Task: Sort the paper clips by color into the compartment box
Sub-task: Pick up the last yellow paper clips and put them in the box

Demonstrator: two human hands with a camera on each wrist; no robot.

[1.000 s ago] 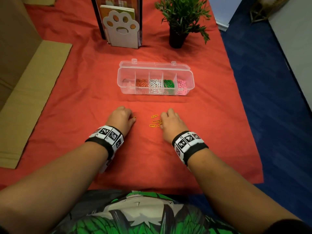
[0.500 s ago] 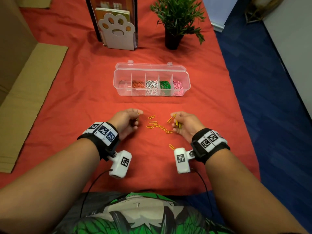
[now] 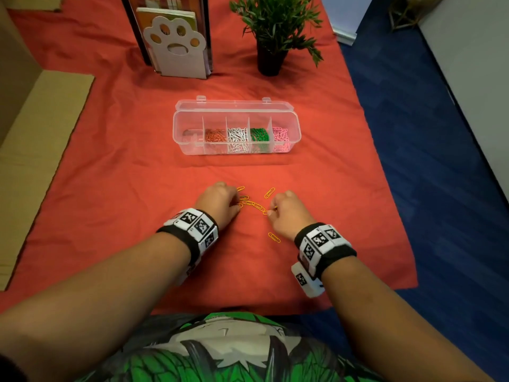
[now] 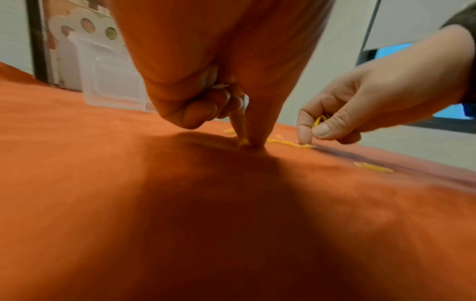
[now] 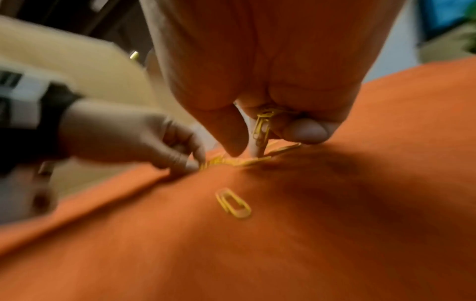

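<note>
Several yellow paper clips (image 3: 254,204) lie loose on the red cloth between my hands. My left hand (image 3: 237,203) pinches one yellow clip (image 4: 243,142) against the cloth with thumb and index finger, its other fingers curled. My right hand (image 3: 271,212) holds a small bunch of yellow clips (image 5: 262,126) in its curled fingers while its fingertips touch the row on the cloth. One clip (image 3: 274,237) lies alone near my right wrist. The clear compartment box (image 3: 190,144) stands open farther back, with orange, white, green and pink clips in separate compartments. Its leftmost compartment shows no clips.
A paw-shaped white book holder (image 3: 176,51) and a potted plant (image 3: 271,31) stand behind the box. Cardboard (image 3: 41,128) lies at the left. The red cloth (image 3: 137,188) ends at the right over a blue floor (image 3: 440,161).
Both hands have come down onto the cloth and closed in on the yellow clips. The left hand moved right to the row, and the right hand still holds its bunch.
</note>
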